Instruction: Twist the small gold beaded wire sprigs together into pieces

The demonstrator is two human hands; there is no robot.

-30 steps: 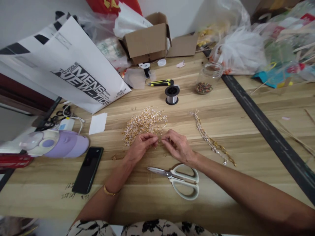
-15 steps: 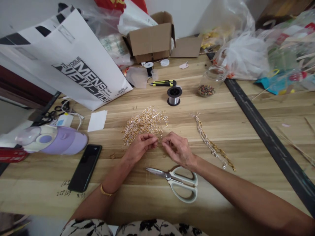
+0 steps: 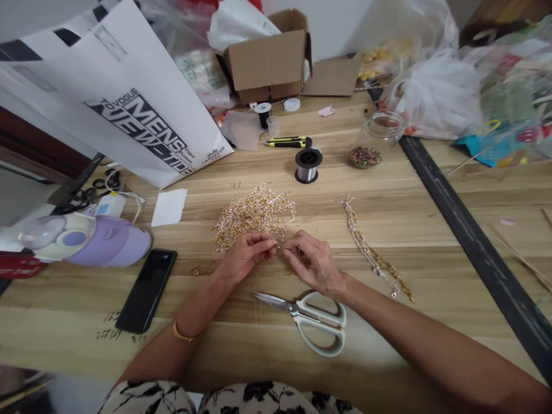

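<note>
Thumb and forefinger of my left hand (image 3: 250, 253) are pinched together at the near edge of a pile of small gold and silver metal pieces (image 3: 250, 215). Just to its right, my right hand (image 3: 313, 259) is closed in a pinch too. A tiny gold-coloured bit shows at the fingertips between them, too small to name. Below the hands lie scissors (image 3: 297, 310) with pale handles, their blades pointing left. Gold and silver chains (image 3: 371, 253) lie to the right of my right hand.
Behind the pile stand a spool of clear line (image 3: 307, 171), a yellow-black utility knife (image 3: 288, 142) and a glass jar (image 3: 379, 138) of beads. At left are a phone (image 3: 146, 290), a purple bottle (image 3: 112, 240) and a large paper bag (image 3: 150, 109). A cardboard box (image 3: 267, 63) stands behind.
The camera view has shifted slightly. Both hands stay pinched close together in nearly the same place, and the things on the table have not moved.
</note>
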